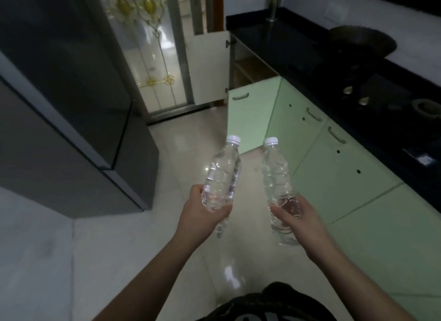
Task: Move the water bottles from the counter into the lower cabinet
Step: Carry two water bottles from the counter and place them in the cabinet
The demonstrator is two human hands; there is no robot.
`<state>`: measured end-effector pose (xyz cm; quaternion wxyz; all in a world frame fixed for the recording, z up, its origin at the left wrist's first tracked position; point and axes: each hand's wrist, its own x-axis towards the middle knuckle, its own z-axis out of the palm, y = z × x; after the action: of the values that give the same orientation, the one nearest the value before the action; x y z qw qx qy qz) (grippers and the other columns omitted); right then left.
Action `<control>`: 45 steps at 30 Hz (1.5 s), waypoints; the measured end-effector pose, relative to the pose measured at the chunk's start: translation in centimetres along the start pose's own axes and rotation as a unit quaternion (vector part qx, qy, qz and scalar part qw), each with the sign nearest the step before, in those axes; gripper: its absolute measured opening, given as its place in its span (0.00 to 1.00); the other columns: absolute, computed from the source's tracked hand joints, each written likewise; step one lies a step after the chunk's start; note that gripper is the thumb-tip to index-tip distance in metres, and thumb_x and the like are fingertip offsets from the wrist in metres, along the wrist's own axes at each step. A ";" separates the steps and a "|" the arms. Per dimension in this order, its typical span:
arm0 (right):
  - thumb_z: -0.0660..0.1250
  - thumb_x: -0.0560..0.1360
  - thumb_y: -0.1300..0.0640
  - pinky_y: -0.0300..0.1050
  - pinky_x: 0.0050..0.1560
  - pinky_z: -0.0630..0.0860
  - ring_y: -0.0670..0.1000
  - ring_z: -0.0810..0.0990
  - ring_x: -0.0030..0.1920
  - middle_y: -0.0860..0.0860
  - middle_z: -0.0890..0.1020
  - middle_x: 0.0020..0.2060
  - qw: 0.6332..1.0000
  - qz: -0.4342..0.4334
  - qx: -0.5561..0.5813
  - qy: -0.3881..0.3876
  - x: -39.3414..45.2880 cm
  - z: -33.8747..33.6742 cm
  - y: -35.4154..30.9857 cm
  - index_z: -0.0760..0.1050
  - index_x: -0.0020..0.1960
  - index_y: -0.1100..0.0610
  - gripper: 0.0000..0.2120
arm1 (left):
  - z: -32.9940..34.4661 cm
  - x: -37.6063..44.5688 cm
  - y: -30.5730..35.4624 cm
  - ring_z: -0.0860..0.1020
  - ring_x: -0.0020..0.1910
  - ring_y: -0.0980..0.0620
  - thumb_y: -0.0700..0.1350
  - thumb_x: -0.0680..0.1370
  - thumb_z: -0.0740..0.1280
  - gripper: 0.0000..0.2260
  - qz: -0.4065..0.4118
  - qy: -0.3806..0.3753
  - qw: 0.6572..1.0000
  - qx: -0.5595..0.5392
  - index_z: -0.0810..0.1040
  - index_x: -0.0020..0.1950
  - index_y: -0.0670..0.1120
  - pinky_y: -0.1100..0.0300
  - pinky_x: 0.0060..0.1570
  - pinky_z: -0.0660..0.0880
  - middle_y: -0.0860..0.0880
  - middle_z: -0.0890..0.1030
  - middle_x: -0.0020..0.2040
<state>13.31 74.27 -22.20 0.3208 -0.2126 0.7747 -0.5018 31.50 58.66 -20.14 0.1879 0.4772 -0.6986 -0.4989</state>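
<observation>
I hold two clear plastic water bottles with white caps above the floor. My left hand (202, 212) grips the left bottle (223, 175) by its lower half. My right hand (299, 216) grips the right bottle (276, 175) the same way. Both bottles tilt away from me, caps pointing forward. Ahead, the lower cabinet (248, 69) under the black counter (298, 48) stands open, its white door (210, 67) swung out to the left and a wooden shelf showing inside.
Pale green cabinet fronts (338, 167) with handles run along the right under the counter. A dark pan (362, 42) and stove knobs sit on the counter. A large grey fridge (71, 93) stands left. A glass door (152, 58) is behind. Glossy tile floor (186, 139) lies between.
</observation>
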 end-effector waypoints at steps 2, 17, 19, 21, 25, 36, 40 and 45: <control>0.77 0.69 0.55 0.47 0.50 0.78 0.50 0.84 0.47 0.49 0.85 0.45 1.000 -0.014 0.000 -0.018 2.8 1.7 -1.5 0.79 0.53 0.53 0.15 | -1.4 2.1 -0.1 0.81 0.34 0.64 0.49 0.67 0.78 0.19 -0.015 0.026 0.999 -0.015 0.71 0.50 0.54 0.70 0.33 0.74 0.56 0.83 0.41; 0.75 0.62 0.38 0.48 0.48 0.79 0.48 0.84 0.46 0.50 0.85 0.45 0.992 -0.045 0.002 -0.120 30.9 12.0 -12.6 0.78 0.53 0.52 0.25 | -6.5 28.5 4.1 0.81 0.33 0.62 0.47 0.69 0.78 0.18 -0.089 0.109 0.988 -0.064 0.72 0.52 0.50 0.67 0.33 0.77 0.52 0.82 0.43; 0.75 0.62 0.37 0.49 0.48 0.79 0.48 0.85 0.45 0.50 0.85 0.44 0.990 -0.054 -0.015 -0.131 34.4 12.9 -14.5 0.78 0.52 0.52 0.26 | -7.3 31.5 4.6 0.82 0.37 0.60 0.49 0.68 0.78 0.20 -0.091 0.117 0.987 -0.068 0.73 0.54 0.50 0.60 0.40 0.79 0.53 0.82 0.45; 0.77 0.65 0.41 0.47 0.46 0.78 0.47 0.84 0.44 0.49 0.85 0.44 0.989 -0.059 -0.022 -0.137 37.4 14.0 -16.4 0.77 0.52 0.52 0.22 | -8.4 34.0 4.9 0.83 0.42 0.54 0.50 0.68 0.78 0.21 -0.107 0.115 0.984 -0.084 0.73 0.55 0.50 0.54 0.44 0.81 0.52 0.82 0.46; 0.76 0.69 0.50 0.43 0.45 0.76 0.45 0.83 0.43 0.49 0.84 0.44 0.989 -0.064 -0.016 -0.135 42.5 17.8 -19.9 0.76 0.52 0.54 0.16 | -11.6 40.1 5.0 0.83 0.42 0.54 0.51 0.67 0.78 0.22 -0.107 0.136 0.981 -0.085 0.74 0.56 0.49 0.52 0.45 0.81 0.51 0.83 0.47; 0.77 0.68 0.50 0.37 0.37 0.73 0.41 0.82 0.39 0.46 0.84 0.42 0.991 -0.069 -0.066 -0.089 57.3 29.4 -27.8 0.78 0.50 0.52 0.14 | -19.3 61.8 5.1 0.84 0.46 0.51 0.54 0.63 0.79 0.30 -0.062 0.092 0.983 -0.145 0.75 0.60 0.47 0.56 0.42 0.81 0.48 0.84 0.50; 0.77 0.68 0.49 0.38 0.40 0.74 0.39 0.82 0.40 0.45 0.85 0.42 0.996 -0.038 -0.047 -0.059 62.1 30.4 -30.0 0.78 0.51 0.50 0.15 | -20.2 69.2 6.2 0.84 0.46 0.53 0.62 0.60 0.77 0.29 -0.073 0.045 0.987 -0.133 0.75 0.57 0.54 0.49 0.48 0.81 0.52 0.85 0.49; 0.76 0.69 0.48 0.36 0.41 0.74 0.41 0.82 0.43 0.45 0.84 0.45 0.999 0.000 -0.027 -0.019 68.5 29.3 -31.2 0.76 0.52 0.48 0.15 | -18.0 78.5 8.9 0.84 0.45 0.53 0.52 0.69 0.78 0.16 -0.066 -0.033 0.989 -0.128 0.75 0.51 0.56 0.54 0.45 0.79 0.53 0.84 0.46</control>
<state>-13.82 -1.74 -21.64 0.3295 -0.2303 0.7819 -0.4765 3.34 -17.27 -21.29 0.1909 0.4777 -0.6016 -0.6110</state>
